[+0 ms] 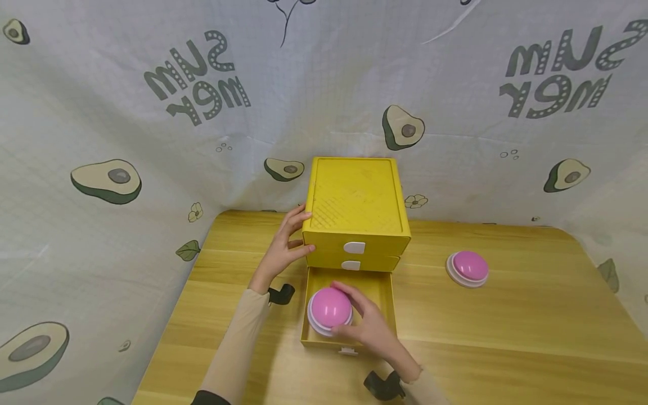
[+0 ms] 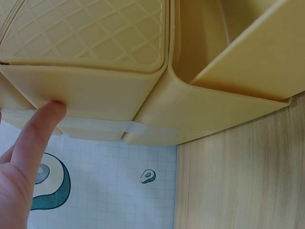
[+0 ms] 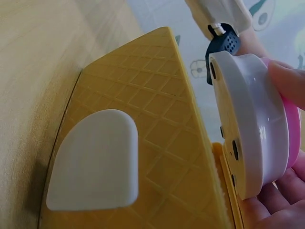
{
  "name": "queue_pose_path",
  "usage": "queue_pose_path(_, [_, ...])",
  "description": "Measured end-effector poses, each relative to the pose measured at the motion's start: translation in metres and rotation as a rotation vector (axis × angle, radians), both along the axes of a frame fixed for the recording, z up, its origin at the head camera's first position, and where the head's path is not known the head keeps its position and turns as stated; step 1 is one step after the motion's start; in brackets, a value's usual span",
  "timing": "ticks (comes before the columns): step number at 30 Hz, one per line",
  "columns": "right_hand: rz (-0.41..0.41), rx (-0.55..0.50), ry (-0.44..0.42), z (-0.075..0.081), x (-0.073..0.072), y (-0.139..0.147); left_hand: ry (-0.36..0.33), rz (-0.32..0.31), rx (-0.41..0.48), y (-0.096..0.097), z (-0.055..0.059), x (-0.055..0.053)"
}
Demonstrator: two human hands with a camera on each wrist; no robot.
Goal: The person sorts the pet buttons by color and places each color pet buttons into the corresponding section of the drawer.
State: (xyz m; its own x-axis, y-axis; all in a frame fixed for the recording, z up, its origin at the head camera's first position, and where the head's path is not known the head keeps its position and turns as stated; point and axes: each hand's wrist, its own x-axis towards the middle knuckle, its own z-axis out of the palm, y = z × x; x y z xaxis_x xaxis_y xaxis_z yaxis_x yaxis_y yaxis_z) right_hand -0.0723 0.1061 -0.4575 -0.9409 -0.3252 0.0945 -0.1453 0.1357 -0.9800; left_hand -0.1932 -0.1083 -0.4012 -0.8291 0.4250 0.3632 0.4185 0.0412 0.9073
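Note:
A yellow cabinet (image 1: 356, 194) with three drawers stands on the table, its bottom drawer (image 1: 381, 295) pulled out. My right hand (image 1: 372, 329) grips a round button (image 1: 331, 307) with a pink dome and a white base, over that drawer. In the right wrist view the button's white base (image 3: 269, 124) is tilted, its underside showing dark spots above the drawer's edge; thumb and fingers lie around the pink part. My left hand (image 1: 278, 253) touches the cabinet's left side with straight fingers, thumb near the front corner. One fingertip presses that side in the left wrist view.
A second pink button (image 1: 469, 267) on a white base lies on the table (image 1: 506, 320) to the right. White tabs (image 1: 354, 247) mark the drawer fronts. Behind the cabinet hangs a pale cloth (image 1: 324, 84) printed with avocados. Black camera mounts (image 1: 383, 386) sit at the wrists.

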Motion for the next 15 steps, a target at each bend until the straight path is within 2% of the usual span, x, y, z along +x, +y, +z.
queue_pose_path(15, [0.038, 0.034, -0.046, -0.0074, -0.0048, -0.0016, 0.001, 0.002, 0.004, 0.0003, -0.0001, 0.0004])
